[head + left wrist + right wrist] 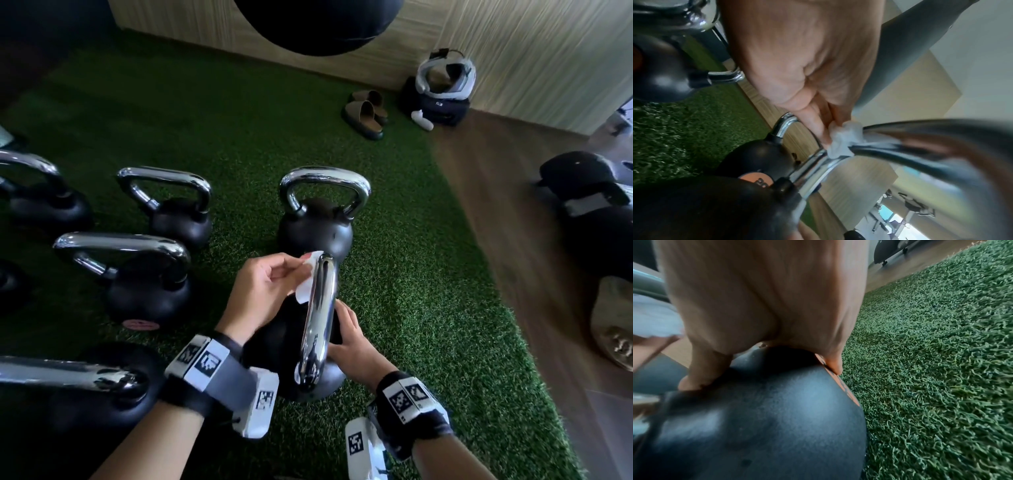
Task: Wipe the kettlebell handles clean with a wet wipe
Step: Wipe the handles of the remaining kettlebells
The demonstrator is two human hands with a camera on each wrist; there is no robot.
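A black kettlebell (317,377) stands on the green turf in front of me, its chrome handle (320,315) pointing away. My left hand (274,282) pinches a white wet wipe (306,284) against the far end of that handle. In the left wrist view the bunched wipe (844,141) sits where the handle (920,146) bends down. My right hand (347,337) grips the kettlebell's round body just right of the handle. In the right wrist view its fingers (698,378) press on the ball (766,426).
Several more chrome-handled kettlebells stand on the turf (428,308): one just beyond (322,212), others to the left (137,274) (171,205) and one at the near left (85,377). Slippers (366,113) and a bag (442,99) lie by the wall. Wood floor (513,222) runs along the right.
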